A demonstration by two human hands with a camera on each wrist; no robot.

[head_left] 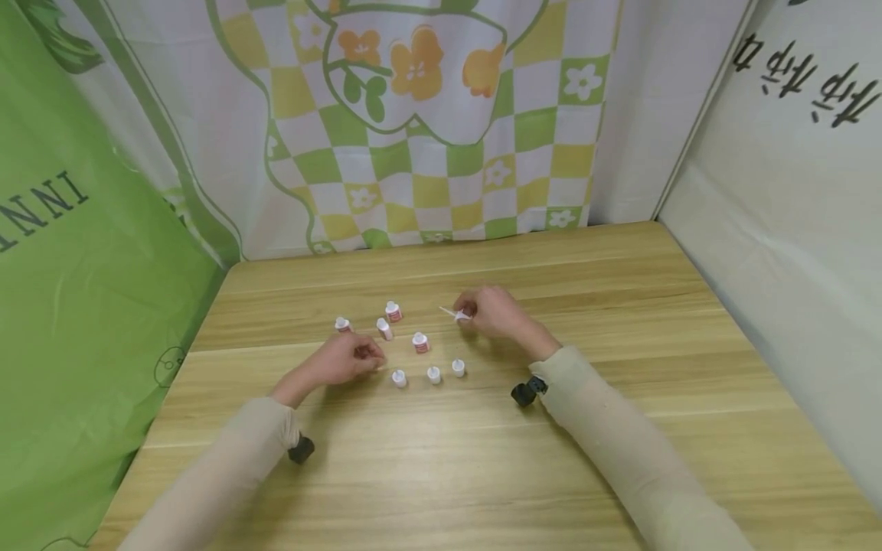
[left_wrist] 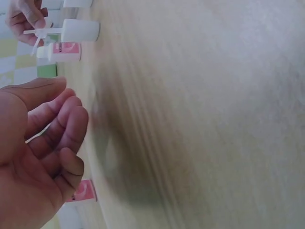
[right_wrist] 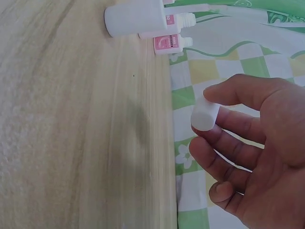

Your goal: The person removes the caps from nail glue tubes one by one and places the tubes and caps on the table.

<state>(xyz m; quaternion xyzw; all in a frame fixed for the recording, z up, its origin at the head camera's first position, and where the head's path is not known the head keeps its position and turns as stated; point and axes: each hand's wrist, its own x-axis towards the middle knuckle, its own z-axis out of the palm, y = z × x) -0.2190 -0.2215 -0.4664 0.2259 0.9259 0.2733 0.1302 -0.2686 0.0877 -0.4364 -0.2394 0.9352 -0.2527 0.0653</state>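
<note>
My right hand (head_left: 491, 312) pinches a white brush cap (right_wrist: 205, 114) between thumb and fingers, lifted over the far part of the table. The cap's thin applicator stem (head_left: 446, 311) points left in the head view. My left hand (head_left: 344, 358) hovers low over the table with loosely curled fingers and nothing between them. It is nearest to a white cap (head_left: 399, 378) standing with its stem up. Two more such caps, a middle one (head_left: 433, 374) and a right one (head_left: 458, 368), stand in the same row. Behind them is a small white bottle (head_left: 420, 342) with a pink label.
Other small white bottles stand farther back: a rear one (head_left: 393, 311), one beside it (head_left: 384, 329) and a left one (head_left: 343, 324) partly behind my left hand. The wooden table (head_left: 441, 474) meets a checkered curtain (head_left: 441, 184) at the back.
</note>
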